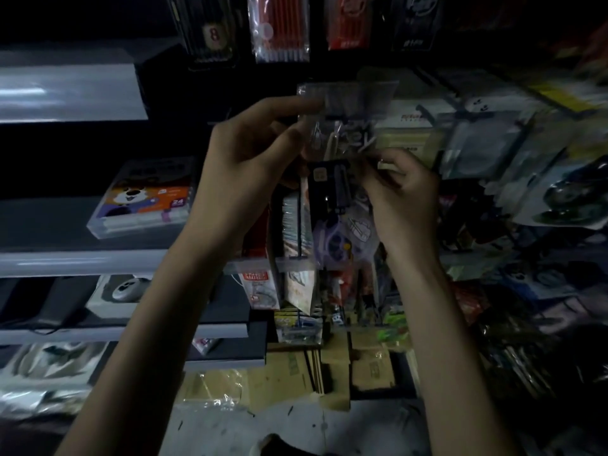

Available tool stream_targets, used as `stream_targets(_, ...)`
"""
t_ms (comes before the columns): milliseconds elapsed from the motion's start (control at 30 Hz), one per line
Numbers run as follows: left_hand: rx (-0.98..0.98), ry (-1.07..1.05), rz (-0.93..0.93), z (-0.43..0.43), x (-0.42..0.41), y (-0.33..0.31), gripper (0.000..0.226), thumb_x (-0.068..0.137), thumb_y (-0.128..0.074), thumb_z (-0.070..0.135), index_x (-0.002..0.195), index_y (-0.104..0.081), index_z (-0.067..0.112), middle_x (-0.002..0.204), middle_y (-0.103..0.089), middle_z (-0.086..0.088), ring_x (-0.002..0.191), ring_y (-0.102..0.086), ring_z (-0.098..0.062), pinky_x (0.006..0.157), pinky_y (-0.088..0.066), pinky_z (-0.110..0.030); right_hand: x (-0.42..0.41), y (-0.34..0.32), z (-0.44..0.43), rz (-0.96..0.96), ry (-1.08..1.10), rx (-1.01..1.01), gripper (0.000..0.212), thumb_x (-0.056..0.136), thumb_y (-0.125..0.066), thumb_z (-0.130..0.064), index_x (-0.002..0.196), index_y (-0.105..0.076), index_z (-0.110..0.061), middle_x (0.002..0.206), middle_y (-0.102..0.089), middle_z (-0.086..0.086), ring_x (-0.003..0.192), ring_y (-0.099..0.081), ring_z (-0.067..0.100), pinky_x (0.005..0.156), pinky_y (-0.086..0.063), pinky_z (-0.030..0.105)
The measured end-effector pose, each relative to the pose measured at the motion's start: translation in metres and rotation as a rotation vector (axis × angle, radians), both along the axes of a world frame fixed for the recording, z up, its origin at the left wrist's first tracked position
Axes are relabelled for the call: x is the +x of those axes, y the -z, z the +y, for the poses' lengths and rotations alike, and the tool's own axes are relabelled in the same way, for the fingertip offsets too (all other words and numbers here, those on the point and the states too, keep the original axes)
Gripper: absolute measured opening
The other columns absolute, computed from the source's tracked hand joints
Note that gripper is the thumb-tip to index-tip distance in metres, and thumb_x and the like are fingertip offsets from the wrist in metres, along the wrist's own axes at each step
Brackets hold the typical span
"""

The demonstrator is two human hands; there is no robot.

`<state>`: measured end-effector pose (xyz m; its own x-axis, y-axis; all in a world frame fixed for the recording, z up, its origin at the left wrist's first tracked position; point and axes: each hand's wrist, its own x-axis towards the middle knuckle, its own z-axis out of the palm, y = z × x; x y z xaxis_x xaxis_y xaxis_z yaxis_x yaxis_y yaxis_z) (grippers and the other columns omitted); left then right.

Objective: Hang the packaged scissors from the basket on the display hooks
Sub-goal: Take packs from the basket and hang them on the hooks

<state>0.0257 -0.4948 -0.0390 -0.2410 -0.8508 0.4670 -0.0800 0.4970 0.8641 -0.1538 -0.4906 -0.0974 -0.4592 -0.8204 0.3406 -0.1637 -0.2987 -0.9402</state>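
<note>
Left hand (250, 159) pinches packaged scissors (345, 133) at 9 o'clock edge; right hand (406, 195) pinches 4 o'clock edge; contents dim, blurred.

The scissors packet (342, 133) is between left hand (243, 159) and right hand (404, 195), before hung packets (493, 149).

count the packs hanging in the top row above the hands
4, side by side along the top edge: dark pack marked 8, orange pen pack, red pack, black pack. More may be hidden in the dark at right.
</note>
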Motion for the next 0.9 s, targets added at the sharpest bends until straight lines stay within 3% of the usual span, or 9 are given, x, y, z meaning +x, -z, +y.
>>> stream_targets(300, -0.042, -0.008, -0.053, 0.000, 0.005, 0.005, 0.029, 0.108, -0.056, 0.011, 0.134, -0.066, 0.013, 0.091, -0.067, -0.026, 0.079, -0.070, -0.022, 0.071, -0.057, -0.038, 0.007, 0.004, -0.012, -0.031, 0.026, -0.053, 0.019, 0.095, -0.075, -0.026, 0.100, -0.072, -0.008, 0.087, -0.075, 0.005, 0.082, -0.073, 0.019, 0.068, -0.056, 0.031)
stream_targets(567, -0.049, -0.022, -0.040, 0.000, 0.003, 0.008, 0.030, 0.107, -0.055, 0.008, 0.135, -0.065, 0.013, 0.092, -0.067, -0.028, 0.078, -0.071, -0.015, 0.069, -0.058, -0.031, 0.006, 0.007, -0.023, 0.002, 0.072, -0.069, 0.025, 0.094, -0.075, -0.031, 0.102, -0.072, -0.007, 0.088, -0.076, -0.002, 0.084, -0.074, 0.009, 0.070, -0.058, 0.028)
stream_targets(700, -0.048, -0.017, -0.035, -0.001, 0.003, 0.009, 0.029, 0.108, -0.055, 0.009, 0.135, -0.065, 0.014, 0.091, -0.070, -0.021, 0.079, -0.071, -0.020, 0.070, -0.059, -0.033, 0.003, 0.015, -0.030, 0.018, 0.084, -0.065, 0.025, 0.093, -0.075, -0.035, 0.100, -0.072, -0.011, 0.087, -0.077, -0.001, 0.084, -0.075, 0.013, 0.074, -0.062, 0.044)
stream_targets(900, -0.050, -0.009, -0.010, -0.001, 0.000, 0.013, 0.028, 0.108, -0.055, 0.010, 0.134, -0.065, 0.012, 0.093, -0.070, -0.023, 0.080, -0.070, -0.031, 0.075, -0.059, -0.044, 0.002, 0.019, -0.032, 0.039, 0.081, -0.071, 0.023, 0.093, -0.074, -0.036, 0.095, -0.072, -0.013, 0.087, -0.077, -0.002, 0.085, -0.075, 0.012, 0.075, -0.061, 0.044)
